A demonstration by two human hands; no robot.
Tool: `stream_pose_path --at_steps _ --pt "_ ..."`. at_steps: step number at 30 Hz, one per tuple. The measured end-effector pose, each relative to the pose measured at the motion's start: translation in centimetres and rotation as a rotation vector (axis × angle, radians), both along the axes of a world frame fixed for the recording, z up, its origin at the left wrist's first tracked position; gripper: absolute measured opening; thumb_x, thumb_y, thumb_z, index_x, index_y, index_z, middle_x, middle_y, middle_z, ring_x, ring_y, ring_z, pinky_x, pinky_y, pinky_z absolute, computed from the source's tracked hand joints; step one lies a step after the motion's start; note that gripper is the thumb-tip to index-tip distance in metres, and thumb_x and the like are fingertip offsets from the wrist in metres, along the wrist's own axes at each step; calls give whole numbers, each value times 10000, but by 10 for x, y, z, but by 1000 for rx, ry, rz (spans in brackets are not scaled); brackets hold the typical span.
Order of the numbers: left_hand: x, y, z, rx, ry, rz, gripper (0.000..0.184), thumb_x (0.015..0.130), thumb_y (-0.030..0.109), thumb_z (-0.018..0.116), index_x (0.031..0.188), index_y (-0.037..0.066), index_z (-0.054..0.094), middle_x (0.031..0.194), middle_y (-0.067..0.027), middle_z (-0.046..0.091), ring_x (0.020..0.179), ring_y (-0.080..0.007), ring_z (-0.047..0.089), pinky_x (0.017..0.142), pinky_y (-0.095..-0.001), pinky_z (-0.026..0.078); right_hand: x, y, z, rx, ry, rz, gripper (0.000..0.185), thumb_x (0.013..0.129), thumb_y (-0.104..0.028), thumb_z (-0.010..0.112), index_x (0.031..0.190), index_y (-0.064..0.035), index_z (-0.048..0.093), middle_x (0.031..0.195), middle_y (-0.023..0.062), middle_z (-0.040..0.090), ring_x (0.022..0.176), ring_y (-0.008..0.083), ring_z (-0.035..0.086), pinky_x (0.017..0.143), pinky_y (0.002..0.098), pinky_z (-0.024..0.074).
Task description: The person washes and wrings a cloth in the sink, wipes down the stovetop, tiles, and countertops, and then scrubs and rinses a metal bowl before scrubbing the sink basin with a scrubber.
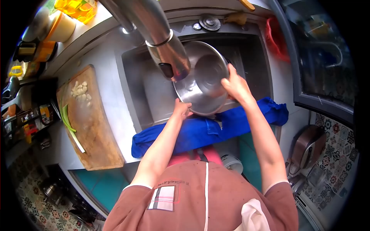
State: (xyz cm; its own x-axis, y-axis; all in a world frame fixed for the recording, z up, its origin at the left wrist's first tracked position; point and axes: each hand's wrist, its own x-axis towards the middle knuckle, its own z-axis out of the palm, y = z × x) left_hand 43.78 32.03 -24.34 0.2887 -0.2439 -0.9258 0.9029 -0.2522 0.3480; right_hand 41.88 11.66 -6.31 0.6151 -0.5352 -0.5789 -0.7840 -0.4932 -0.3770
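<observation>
A round stainless steel bowl (210, 73) is held tilted over the sink (154, 88), partly beneath the metal faucet (167, 54). My left hand (182, 108) grips the bowl's lower left rim, its fingers partly hidden under the metal. On the right side of the rim is my right hand (236, 85), thumb over the edge and the other fingers behind it. The inside of the bowl looks wet and shiny, and no food shows in it. A blue cloth (173, 135) lies along the sink's front edge below both hands.
To the left, a wooden cutting board (96, 127) bears peeled garlic cloves (80, 90) and a green onion (69, 125). Behind the sink lie a metal drain strainer (209, 22) and a red basket (275, 40). A dark-framed window panel (308, 100) stands at the right.
</observation>
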Motion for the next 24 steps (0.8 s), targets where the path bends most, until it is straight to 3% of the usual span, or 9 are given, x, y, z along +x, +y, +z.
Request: stream_pose_path --at_steps 1,6,9,13,14,15,19,22,24 --pt "0 -10 4 -35 60 -10 523 787 60 653 1244 8 402 1078 -129 562 923 -220 595 716 -312 513 13 8 5 -332 15 112 610 755 -259 510 1292 -24 342 1059 333 555 864 412 624 830 493 472" --pt "-31 -69 -60 -490 651 -217 167 786 55 630 946 12 602 831 -101 628 789 -177 620 611 -288 535 46 3 40 -748 22 176 524 747 -262 519 1227 -51 503 1069 236 540 877 373 639 764 451 507" --pt "-32 -71 -3 -586 755 -239 139 784 42 624 919 24 595 843 -99 626 718 -168 607 594 -257 535 36 -5 49 -774 44 105 534 743 -261 512 1236 -53 500 1053 231 550 840 390 639 755 463 513" --pt "23 -11 9 -211 95 -231 126 757 58 660 820 60 550 641 -31 512 428 -118 444 380 -261 409 -6 -5 32 -581 -217 -28 527 753 -279 514 1244 -87 491 1032 225 559 830 436 614 786 498 495" --pt "48 10 -1 -136 31 -384 259 733 55 689 879 104 481 714 -27 508 555 -135 515 405 -253 428 -19 -3 10 -485 -286 -72 521 753 -283 536 1232 -85 491 1032 223 562 850 432 610 797 495 491" --pt "52 26 9 10 -184 -241 301 747 54 667 977 100 479 752 -31 524 572 -134 525 425 -266 455 -32 1 -15 -392 -352 -116 515 752 -287 559 1220 -83 491 1032 222 565 869 429 607 807 492 486" --pt "73 81 13 199 -563 -249 527 767 19 606 1227 117 368 950 -89 574 697 -179 590 468 -282 502 -62 31 -118 34 -101 -201 422 762 -333 675 1046 -41 565 995 207 626 956 392 597 819 483 478" --pt "67 101 -4 296 -636 -275 639 778 -51 595 1322 96 293 1054 -155 561 800 -249 622 458 -301 536 -63 50 -160 35 34 -252 402 764 -330 699 1023 -36 609 962 197 656 949 360 620 817 454 490" --pt "61 119 -31 424 -750 -414 658 768 47 657 1320 59 298 1117 -224 542 956 -354 591 730 -424 527 -63 52 -164 88 130 -199 388 766 -337 699 1004 -37 635 971 194 658 959 347 623 815 439 495"
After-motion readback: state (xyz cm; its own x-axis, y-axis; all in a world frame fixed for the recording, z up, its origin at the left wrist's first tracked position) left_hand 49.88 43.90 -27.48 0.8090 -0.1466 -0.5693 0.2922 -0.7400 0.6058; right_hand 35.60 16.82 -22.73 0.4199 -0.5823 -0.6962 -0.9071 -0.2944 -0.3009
